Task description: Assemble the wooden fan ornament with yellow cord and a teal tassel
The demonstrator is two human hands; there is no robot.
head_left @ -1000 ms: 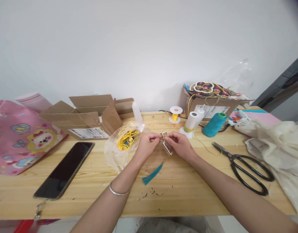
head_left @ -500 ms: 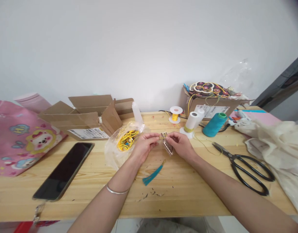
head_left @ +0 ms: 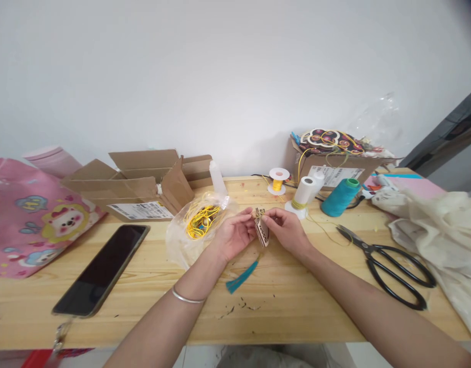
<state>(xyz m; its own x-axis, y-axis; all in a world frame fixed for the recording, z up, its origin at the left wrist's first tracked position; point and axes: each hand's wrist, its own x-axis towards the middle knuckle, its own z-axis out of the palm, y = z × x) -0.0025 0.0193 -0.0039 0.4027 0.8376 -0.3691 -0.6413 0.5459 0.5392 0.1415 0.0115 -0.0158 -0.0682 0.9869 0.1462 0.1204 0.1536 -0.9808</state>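
My right hand [head_left: 287, 230] pinches the top of a small flat pale piece with dark patterned cut-outs [head_left: 262, 235], which hangs tilted below the fingers. On its left side my left hand [head_left: 237, 232] is turned palm up, its thumb and forefinger closed at a thin yellow cord [head_left: 254, 215] by the piece's upper edge. How the cord runs through the piece is too small to make out. Below the hands a teal tassel [head_left: 242, 277] with a yellow loop lies on the wooden table [head_left: 296, 312].
A clear bag of yellow cord [head_left: 200, 223], a phone [head_left: 101, 271] and an open cardboard box [head_left: 143, 191] are to the left. Black-handled scissors [head_left: 388, 266], a teal thread cone [head_left: 340, 198], a white spool [head_left: 304, 191] and a yellow thread spool [head_left: 277, 183] stand or lie rightward.
My left hand has rolled palm up, its fingers loosening from their tighter pinch. The patterned piece has turned to hang more upright. My right hand keeps its hold.
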